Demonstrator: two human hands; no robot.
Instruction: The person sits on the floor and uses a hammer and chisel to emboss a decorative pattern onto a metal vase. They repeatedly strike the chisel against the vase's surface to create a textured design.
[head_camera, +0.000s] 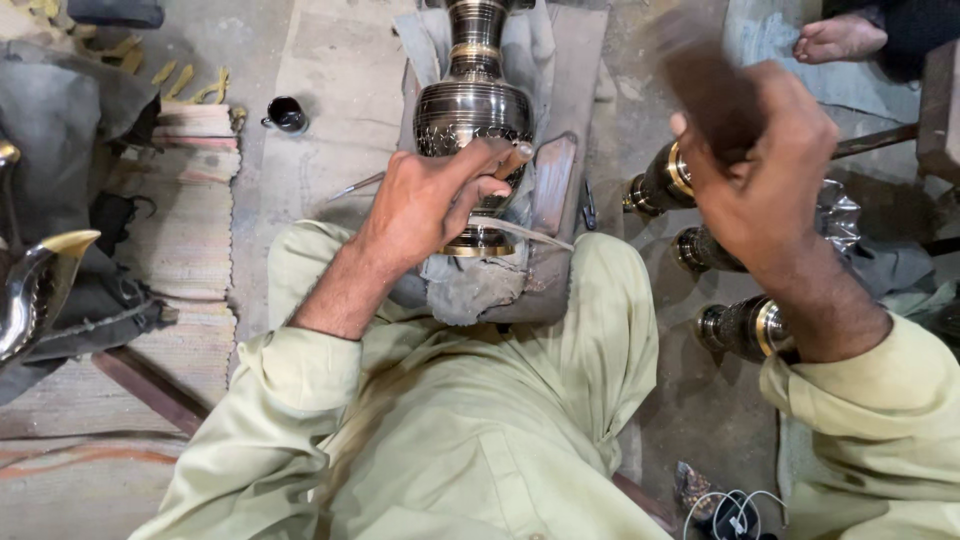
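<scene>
Now the left hand (430, 200) pinches a thin chisel (520, 232) against the engraved metal vase (472, 110); the right hand (765, 175) clenches a blurred wooden mallet (712, 85).

concrete floor (330, 90) with woven mat (185, 230), black cup (287, 115), brass vases (745, 325)

I'm on the floor of a small metalwork shop: bare concrete floor (330, 90), an engraved brass vase (472, 110) lying on rags at my knees, more dark vases (700, 250) stacked to the right, woven mat (185, 230) left.
</scene>
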